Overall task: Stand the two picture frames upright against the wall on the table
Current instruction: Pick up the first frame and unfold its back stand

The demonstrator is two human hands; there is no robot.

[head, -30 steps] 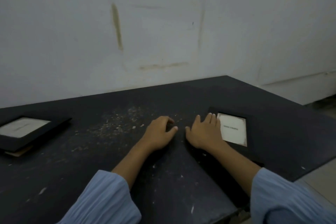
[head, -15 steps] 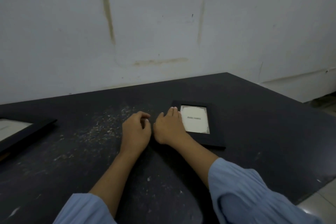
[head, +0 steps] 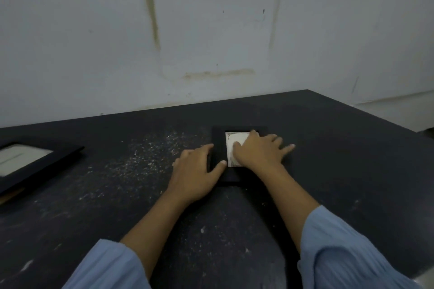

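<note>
We see the small black picture frame (head: 222, 148) lying flat and face up on the dark table (head: 340, 148), its long axis running away from us toward the wall (head: 94, 42), short edges near and far. It sits near the middle of the table, well apart from the wall. Our right hand (head: 258, 151) lies spread flat on top of it, fingers (head: 287, 147) splayed and reaching past its right edge, pressing rather than gripping. Our left hand (head: 195, 171) rests at the frame's left edge, thumb on the lower border and fingers curled along the side; we cannot tell whether it actually grasps the frame. Half a second ago both hands sat beside the frame to its left; now the right hand covers most of the white insert and the left has moved up to the edge. The frame has a wide black border around a pale, slightly stained card. A second black frame (head: 35, 164) lies flat at the table's left end.
</note>
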